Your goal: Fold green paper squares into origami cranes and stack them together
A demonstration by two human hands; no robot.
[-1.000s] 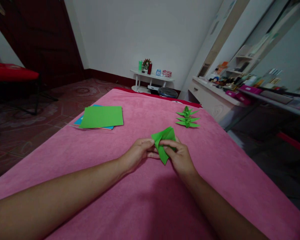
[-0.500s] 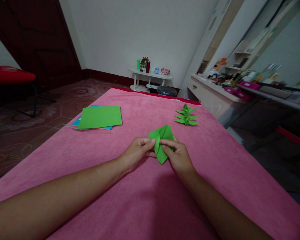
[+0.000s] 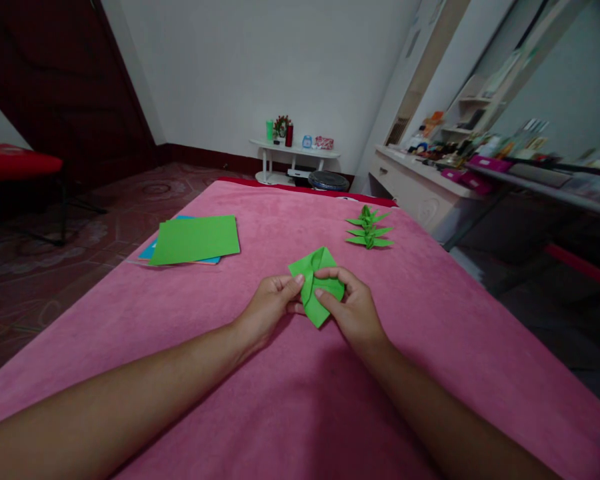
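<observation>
A partly folded sheet of green origami paper (image 3: 316, 300) is held between my two hands over the pink cloth. My left hand (image 3: 274, 300) pinches its left edge, thumb on top and the other fingers partly behind it. On the right side, my right hand (image 3: 353, 303) grips the paper, with the index finger and thumb lying on its front face near the raised fold. Beyond my right hand lie several pointed green folded paper pieces (image 3: 369, 230), set in a row. The far side of the held paper is hidden.
A stack of paper sheets (image 3: 197, 240), green on top with blue beneath, lies at the left on the pink cloth (image 3: 260, 220). Past the far edge stands a small white table (image 3: 300, 150) with bottles and a plant. A cluttered dresser (image 3: 425, 177) is at the right.
My right index finger and thumb have spread further apart on the paper, and its right part now looks more bulged. The whole view has shifted slightly.
</observation>
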